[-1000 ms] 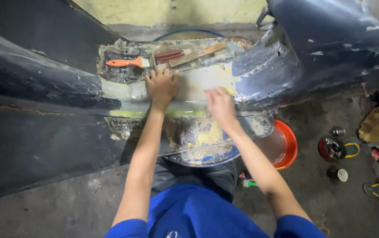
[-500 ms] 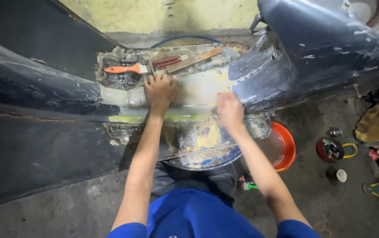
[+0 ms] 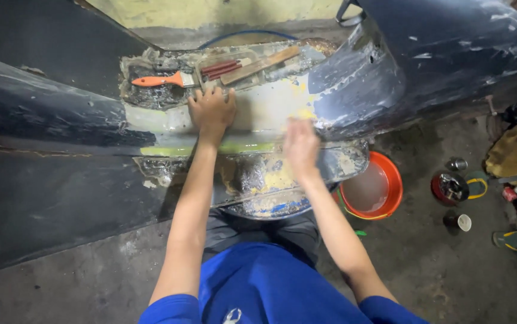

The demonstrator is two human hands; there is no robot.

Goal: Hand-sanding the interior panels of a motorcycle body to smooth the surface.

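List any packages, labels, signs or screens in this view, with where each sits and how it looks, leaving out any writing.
No packages, signs or screens show.
Small white emblem: on the chest of the person's blue shirt, bottom centre; too small to make out further.
Round red tin: on the floor at right, beside the orange basin; whether it bears a label cannot be told.

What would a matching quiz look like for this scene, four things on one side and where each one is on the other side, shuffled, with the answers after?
Things:
1. brush with orange handle
2. orange bucket
3. left hand
4. sandal

Places:
A. on the floor at the far right
B. flat on the pale patch of the dark panel
C. lying above the patch, left of the red-handled tools
D. on the floor under the panel's right part

Pairs: 1-C, 2-D, 3-B, 4-A
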